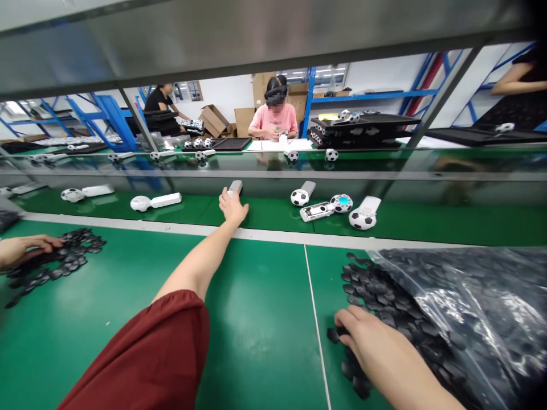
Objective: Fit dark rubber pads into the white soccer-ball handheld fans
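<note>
My left hand (233, 208) reaches over to the dark green belt. Its fingers curl over the ball end of a white handheld device with a soccer-ball head, whose grey-white handle (236, 185) sticks out beyond them. Most of the ball is hidden under the hand. At lower right, my right hand (363, 336) pinches a small black plastic piece (333, 335) between thumb and fingers. Around it lies a heap of similar black pieces (384, 293), spilling from a clear plastic bag (478, 307).
Several soccer-ball devices lie along the belt, including an opened one (317, 212) and a white-handled one (365, 213). At left, another person's hand (29, 249) touches black pieces (77, 250). A metal shelf (256, 34) spans above. A person in pink (276, 117) sits opposite.
</note>
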A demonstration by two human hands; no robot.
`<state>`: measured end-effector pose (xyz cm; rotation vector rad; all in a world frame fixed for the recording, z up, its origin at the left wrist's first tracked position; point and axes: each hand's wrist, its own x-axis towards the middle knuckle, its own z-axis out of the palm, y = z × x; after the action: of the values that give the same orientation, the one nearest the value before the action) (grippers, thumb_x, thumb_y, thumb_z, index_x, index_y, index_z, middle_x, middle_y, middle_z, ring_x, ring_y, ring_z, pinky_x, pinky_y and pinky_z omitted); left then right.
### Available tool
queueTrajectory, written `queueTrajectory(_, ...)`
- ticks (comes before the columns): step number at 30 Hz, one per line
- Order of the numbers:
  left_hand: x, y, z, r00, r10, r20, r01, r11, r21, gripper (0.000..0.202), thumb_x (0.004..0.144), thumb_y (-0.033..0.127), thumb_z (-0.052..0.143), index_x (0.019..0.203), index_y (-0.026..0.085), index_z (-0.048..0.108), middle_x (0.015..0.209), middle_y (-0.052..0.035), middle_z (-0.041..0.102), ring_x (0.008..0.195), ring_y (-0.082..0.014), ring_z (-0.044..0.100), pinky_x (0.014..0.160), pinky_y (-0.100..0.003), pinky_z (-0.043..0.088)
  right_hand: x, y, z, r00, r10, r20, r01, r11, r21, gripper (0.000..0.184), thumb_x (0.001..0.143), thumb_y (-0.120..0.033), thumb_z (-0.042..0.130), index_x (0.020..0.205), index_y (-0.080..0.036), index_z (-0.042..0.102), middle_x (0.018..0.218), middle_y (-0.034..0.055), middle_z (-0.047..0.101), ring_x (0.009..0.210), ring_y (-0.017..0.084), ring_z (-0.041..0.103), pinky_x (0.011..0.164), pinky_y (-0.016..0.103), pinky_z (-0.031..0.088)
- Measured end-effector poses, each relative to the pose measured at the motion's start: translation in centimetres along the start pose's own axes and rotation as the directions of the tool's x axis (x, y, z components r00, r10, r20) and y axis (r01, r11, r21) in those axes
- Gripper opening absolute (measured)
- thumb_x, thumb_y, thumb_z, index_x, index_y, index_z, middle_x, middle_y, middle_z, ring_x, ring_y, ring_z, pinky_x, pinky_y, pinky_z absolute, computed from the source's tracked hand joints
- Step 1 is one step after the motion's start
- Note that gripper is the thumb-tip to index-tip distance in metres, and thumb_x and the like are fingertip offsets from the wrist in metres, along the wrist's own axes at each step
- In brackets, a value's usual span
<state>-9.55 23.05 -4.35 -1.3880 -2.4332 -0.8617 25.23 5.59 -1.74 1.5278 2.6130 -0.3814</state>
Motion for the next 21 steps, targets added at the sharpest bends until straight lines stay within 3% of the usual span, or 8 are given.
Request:
queueTrajectory(6, 3.2, -2.1, 0.1, 0.976, 0.067, 0.209, -0.079, 0.995, 0.053, 0.038, 0.086, 0.031, 0.053, 0.121, 0.02, 0.046, 0.129, -0.0093, 0.043, 0.111, -0.0247, 0.048, 0.09, -0.046, 0.043, 0.2, 0.4, -0.1, 0.999, -0.001, 0.043, -0.002, 0.998, 0.069, 0.017, 0.077, -0.006, 0.046, 0.076, -0.021, 0.055, 0.084, -0.0001, 0.058, 0.076, 0.015, 0.06, 0.063, 0.025, 0.04)
queueTrajectory(12, 2.5, -1.1, -1.5, 0.932, 0.181, 0.313, -0.203, 0.978, 0.039, 0.037, 0.085, 0.032, 0.053, 0.119, 0.018, 0.048, 0.121, -0.0094, 0.049, 0.105, -0.023, 0.052, 0.086, -0.044, 0.045, 0.0, 0.2, -0.8, 0.999, -0.006, 0.035, 0.003, 0.996, 0.094, 0.021, 0.075, -0.002, 0.046, 0.081, -0.02, 0.057, 0.085, 0.001, 0.059, 0.078, 0.015, 0.059, 0.063, 0.024, 0.038)
queueTrajectory(17, -1.5, -2.1, -6.3, 0.872, 0.31, 0.378, -0.33, 0.944, -0.012, 0.052, 0.072, 0.036, 0.061, 0.121, 0.025, 0.049, 0.111, -0.0077, 0.048, 0.107, -0.025, 0.051, 0.091, -0.034, 0.041, -0.3, -0.5, -1.6, 0.999, -0.034, 0.016, 0.033, 0.998, 0.057, 0.019, 0.077, -0.004, 0.047, 0.075, -0.018, 0.059, 0.083, 0.0027, 0.059, 0.075, 0.015, 0.058, 0.06, 0.023, 0.036)
queueTrajectory(21, -6.5, -5.9, -11.6, 0.829, 0.385, 0.406, -0.41, 0.912, -0.028, 0.051, 0.071, 0.042, 0.053, 0.119, 0.025, 0.05, 0.11, -0.0085, 0.047, 0.106, -0.0285, 0.049, 0.093, -0.038, 0.039, -0.3, -0.7, -1.9, 0.999, -0.053, 0.0, 0.053, 0.999, 0.008, 0.017, 0.079, -0.007, 0.047, 0.076, -0.018, 0.06, 0.082, 0.0033, 0.059, 0.075, 0.014, 0.058, 0.059, 0.022, 0.034)
